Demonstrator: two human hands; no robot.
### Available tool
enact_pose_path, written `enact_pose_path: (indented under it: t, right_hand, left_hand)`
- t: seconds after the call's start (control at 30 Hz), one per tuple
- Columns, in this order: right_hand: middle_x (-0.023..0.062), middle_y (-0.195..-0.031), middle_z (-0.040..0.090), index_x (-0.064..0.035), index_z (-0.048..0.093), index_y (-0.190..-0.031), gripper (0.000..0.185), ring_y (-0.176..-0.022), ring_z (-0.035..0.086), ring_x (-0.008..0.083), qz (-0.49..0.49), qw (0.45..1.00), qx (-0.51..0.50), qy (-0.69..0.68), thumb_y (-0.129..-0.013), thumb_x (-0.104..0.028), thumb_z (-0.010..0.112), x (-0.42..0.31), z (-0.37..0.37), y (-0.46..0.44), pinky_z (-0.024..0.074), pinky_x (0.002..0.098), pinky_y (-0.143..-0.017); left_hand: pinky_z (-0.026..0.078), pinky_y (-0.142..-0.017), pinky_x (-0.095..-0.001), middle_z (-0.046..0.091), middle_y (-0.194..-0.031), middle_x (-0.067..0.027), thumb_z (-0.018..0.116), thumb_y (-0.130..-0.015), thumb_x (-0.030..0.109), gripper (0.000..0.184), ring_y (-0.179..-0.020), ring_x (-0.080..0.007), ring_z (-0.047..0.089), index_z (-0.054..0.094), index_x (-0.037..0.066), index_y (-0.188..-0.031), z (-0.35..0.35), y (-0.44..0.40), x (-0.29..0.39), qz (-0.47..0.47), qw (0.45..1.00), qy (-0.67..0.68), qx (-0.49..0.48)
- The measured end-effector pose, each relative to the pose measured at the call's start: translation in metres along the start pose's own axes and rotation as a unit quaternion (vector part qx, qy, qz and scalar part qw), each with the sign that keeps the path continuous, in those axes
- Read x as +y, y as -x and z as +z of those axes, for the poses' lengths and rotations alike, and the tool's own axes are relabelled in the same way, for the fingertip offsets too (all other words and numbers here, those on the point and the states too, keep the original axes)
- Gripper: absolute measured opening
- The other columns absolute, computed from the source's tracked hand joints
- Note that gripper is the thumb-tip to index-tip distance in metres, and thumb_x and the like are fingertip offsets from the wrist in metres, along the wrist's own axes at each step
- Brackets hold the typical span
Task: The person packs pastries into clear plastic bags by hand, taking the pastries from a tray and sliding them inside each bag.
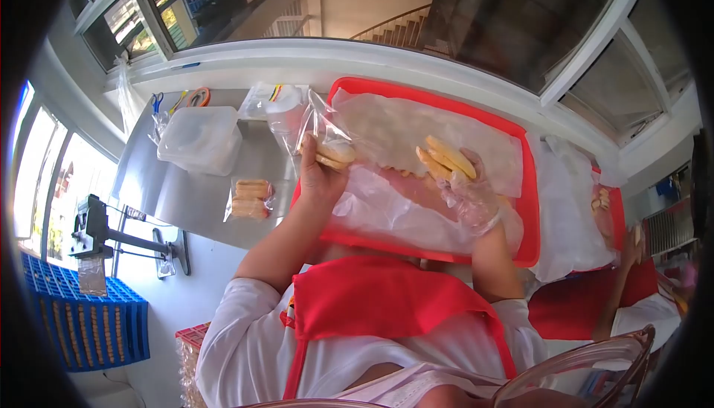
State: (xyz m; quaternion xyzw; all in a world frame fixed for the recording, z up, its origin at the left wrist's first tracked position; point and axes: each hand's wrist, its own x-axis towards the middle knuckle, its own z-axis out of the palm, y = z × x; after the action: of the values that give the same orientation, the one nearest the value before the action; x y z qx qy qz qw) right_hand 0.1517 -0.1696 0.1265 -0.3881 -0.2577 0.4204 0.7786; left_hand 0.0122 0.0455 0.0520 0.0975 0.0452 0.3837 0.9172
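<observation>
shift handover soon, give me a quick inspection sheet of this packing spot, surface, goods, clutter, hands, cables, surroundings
Surface: metal table; red tray beside it, lined with pale sheets.
Job's things: filled bag of finger-shaped pieces, left of the tray.
Clutter: plastic tub, blue-handled scissors, tape roll.
Hands: left hand holds a clear bag with pieces inside; gloved right hand holds several yellowish pieces.
Cables: none clearly made out.
Surroundings: windows, blue crate, co-worker's sleeve at right.

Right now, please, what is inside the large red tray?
The red tray holds whitish translucent sheeting, and tan pieces show along a gap in it. Anything beneath the sheeting cannot be made out, and the right hand covers part of the contents.
</observation>
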Motion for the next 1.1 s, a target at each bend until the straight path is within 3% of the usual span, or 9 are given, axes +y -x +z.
enact_pose_path:
  t: [0.1,0.2,0.4,0.7,0.77,0.83,0.9,1.0,1.1]
  right_hand:
    - [0.0072,-0.098,0.052,-0.0115,0.041,-0.113,0.048,-0.078,0.054,0.0121,0.001,0.995,0.002,0.101,-0.073,-0.001,0.065,0.014,-0.006,0.008,0.0453,0.0228,-0.057]
    - [0.0073,-0.099,0.052,-0.0073,0.040,-0.113,0.049,-0.083,0.054,0.0152,-0.151,0.912,-0.041,0.379,-0.072,0.000,0.065,0.044,-0.011,0.005,0.0468,0.0262,-0.067]
    - [0.0089,-0.102,0.050,-0.0040,0.043,-0.112,0.053,-0.093,0.051,0.0171,-0.190,0.935,-0.009,0.298,-0.068,-0.005,0.071,0.051,0.007,0.003,0.0428,0.0264,-0.079]
    - [0.0119,-0.104,0.050,-0.0025,0.043,-0.111,0.054,-0.095,0.050,0.0271,-0.425,0.662,0.087,0.611,-0.067,-0.018,0.072,0.052,-0.001,-0.014,0.0388,0.0375,-0.085]
    - [0.0114,-0.104,0.051,-0.0023,0.043,-0.114,0.053,-0.095,0.051,0.0248,-0.431,0.700,0.054,0.567,-0.069,-0.014,0.070,0.052,0.008,-0.023,0.0408,0.0365,-0.083]
    - [0.0119,-0.106,0.050,-0.0013,0.044,-0.113,0.051,-0.096,0.051,0.0220,-0.340,0.812,0.036,0.473,-0.070,-0.013,0.069,0.059,0.009,-0.030,0.0418,0.0346,-0.081]
    - [0.0136,-0.108,0.048,0.0005,0.047,-0.111,0.048,-0.098,0.049,0.0188,-0.134,0.943,0.026,0.302,-0.070,-0.012,0.069,0.070,0.005,-0.037,0.0418,0.0316,-0.081]
    - [0.0142,-0.110,0.047,0.0024,0.046,-0.114,0.047,-0.099,0.049,0.0157,-0.085,0.984,0.014,0.154,-0.073,-0.008,0.065,0.067,0.013,-0.032,0.0437,0.0282,-0.079]
    - [0.0122,-0.110,0.046,-0.0004,0.044,-0.119,0.049,-0.101,0.048,0.0175,-0.073,0.973,0.035,0.218,-0.075,-0.008,0.064,0.069,0.005,-0.032,0.0438,0.0290,-0.079]
  left_hand:
    - [0.041,-0.085,-0.0419,0.051,-0.107,-0.0087,0.041,-0.086,0.043,0.045,-0.097,-0.0240,0.050,0.042,0.009,-0.116,0.016,0.006,-0.005,-0.004,1.000,-0.011,0.013]
    - [0.042,-0.084,-0.0420,0.050,-0.108,-0.0087,0.044,-0.085,0.043,0.045,-0.098,-0.0243,0.050,0.041,0.009,-0.116,0.020,0.010,-0.015,-0.009,0.999,-0.008,0.050]
    - [0.040,-0.089,-0.0413,0.049,-0.111,-0.0092,0.046,-0.085,0.042,0.048,-0.102,-0.0245,0.049,0.038,0.009,-0.118,0.012,0.019,-0.030,-0.056,0.994,-0.085,-0.039]
    - [0.036,-0.095,-0.0380,0.044,-0.119,-0.0078,0.052,-0.083,0.038,0.051,-0.114,-0.0218,0.041,0.035,0.006,-0.120,0.037,0.038,-0.049,-0.081,0.996,-0.036,0.004]
    - [0.036,-0.094,-0.0365,0.044,-0.120,-0.0068,0.053,-0.083,0.038,0.052,-0.114,-0.0204,0.041,0.035,0.006,-0.121,0.041,0.042,-0.053,-0.080,0.996,-0.039,-0.011]
    - [0.036,-0.094,-0.0353,0.044,-0.121,-0.0061,0.052,-0.083,0.038,0.052,-0.113,-0.0198,0.041,0.034,0.007,-0.122,0.044,0.044,-0.055,-0.074,0.996,-0.045,-0.014]
    - [0.036,-0.094,-0.0345,0.044,-0.121,-0.0056,0.049,-0.085,0.038,0.050,-0.113,-0.0200,0.043,0.034,0.009,-0.122,0.046,0.046,-0.057,-0.062,0.997,-0.053,-0.004]
    - [0.036,-0.094,-0.0340,0.043,-0.122,-0.0046,0.049,-0.085,0.039,0.051,-0.113,-0.0198,0.042,0.033,0.010,-0.124,0.047,0.048,-0.054,-0.041,0.997,-0.070,-0.012]
    - [0.036,-0.095,-0.0342,0.041,-0.124,-0.0041,0.048,-0.085,0.039,0.052,-0.114,-0.0197,0.041,0.032,0.011,-0.125,0.038,0.049,-0.054,-0.037,0.995,-0.082,-0.033]
